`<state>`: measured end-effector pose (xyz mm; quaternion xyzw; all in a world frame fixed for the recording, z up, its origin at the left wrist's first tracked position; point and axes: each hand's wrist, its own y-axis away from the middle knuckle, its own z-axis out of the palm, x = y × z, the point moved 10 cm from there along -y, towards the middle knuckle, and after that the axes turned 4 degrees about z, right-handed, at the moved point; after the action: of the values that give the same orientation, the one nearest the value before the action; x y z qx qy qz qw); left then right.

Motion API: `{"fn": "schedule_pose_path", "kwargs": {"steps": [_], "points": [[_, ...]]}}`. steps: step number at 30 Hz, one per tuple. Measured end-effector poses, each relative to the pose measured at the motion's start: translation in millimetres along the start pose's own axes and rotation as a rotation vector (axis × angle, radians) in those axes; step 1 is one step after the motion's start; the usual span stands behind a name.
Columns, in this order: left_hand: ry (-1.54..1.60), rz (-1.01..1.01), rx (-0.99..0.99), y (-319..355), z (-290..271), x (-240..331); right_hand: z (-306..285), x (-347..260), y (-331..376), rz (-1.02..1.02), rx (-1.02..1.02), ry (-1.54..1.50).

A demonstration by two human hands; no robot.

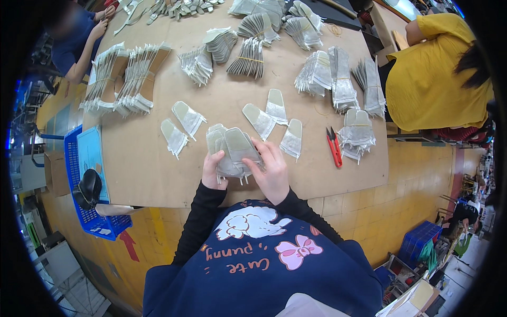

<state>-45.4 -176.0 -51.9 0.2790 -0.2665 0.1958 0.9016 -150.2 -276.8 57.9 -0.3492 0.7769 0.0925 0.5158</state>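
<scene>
A small fanned stack of tongue-shaped fabric pieces, pale green-grey with whitish lower bands and loose threads, is held over the near edge of the table. My left hand grips the stack from its left side, thumb in front. On the other side my right hand pinches the front piece between thumb and fingers. Several single pieces lie flat beyond my hands: one fabric piece among those at the left, another fabric piece among those at the right. Red-handled thread snips lie right of my right hand.
A bundle of pieces sits beside the snips. Banded bundles cover the far part of the brown table. A blue crate stands at the left edge. One person is far left, another in yellow at the right.
</scene>
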Motion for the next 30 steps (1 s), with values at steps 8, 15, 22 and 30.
{"fn": "schedule_pose_path", "kwargs": {"steps": [8, 15, 22, 30], "points": [[-0.233, 0.113, -0.028, -1.8, -1.5, 14.7, 0.9, 6.4, 0.9, 0.074, -0.056, -0.076], [-0.341, 0.106, -0.052, -1.1, 5.0, 12.2, 2.7, 9.4, -2.1, 0.156, -0.113, -0.153], [-0.391, 0.156, 0.028, 0.0, -3.6, 16.8, -14.3, 40.0, 3.0, 0.27, -0.001, -0.116], [-0.18, 0.219, 0.131, 2.6, -27.3, 54.0, -8.6, 63.5, 12.5, 0.372, -0.061, -0.257]]}}
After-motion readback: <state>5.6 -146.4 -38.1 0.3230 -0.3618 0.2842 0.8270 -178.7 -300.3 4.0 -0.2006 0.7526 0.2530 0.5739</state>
